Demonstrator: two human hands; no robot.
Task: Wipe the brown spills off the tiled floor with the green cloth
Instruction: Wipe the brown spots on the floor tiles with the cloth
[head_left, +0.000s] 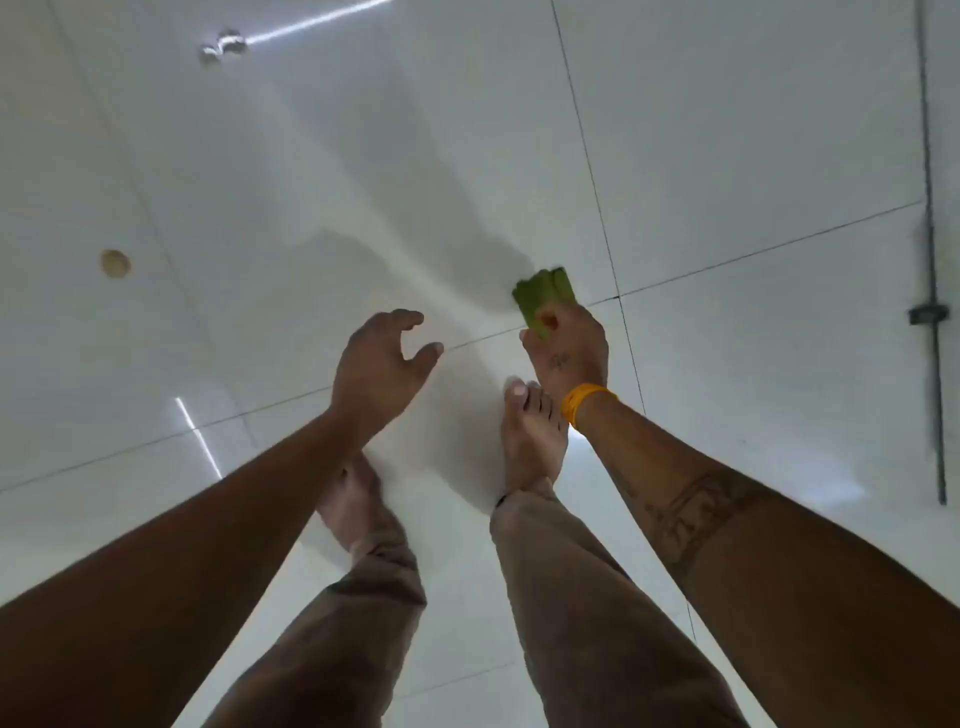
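My right hand (569, 353), with an orange band at the wrist, grips the folded green cloth (545, 296) above the white tiled floor (727, 156), near a crossing of grout lines. My left hand (382, 364) hangs over the floor to the left with loosely curled fingers and holds nothing. A small round brown spill (115, 263) lies on a tile far to the left. A shiny wet patch (223, 45) glints on the floor at the top left.
My bare feet (532, 436) and brown trouser legs (597, 597) stand on the tiles below my hands. A thin dark pipe with a clamp (930, 314) runs along the right edge. Light streaks reflect off the glossy tiles.
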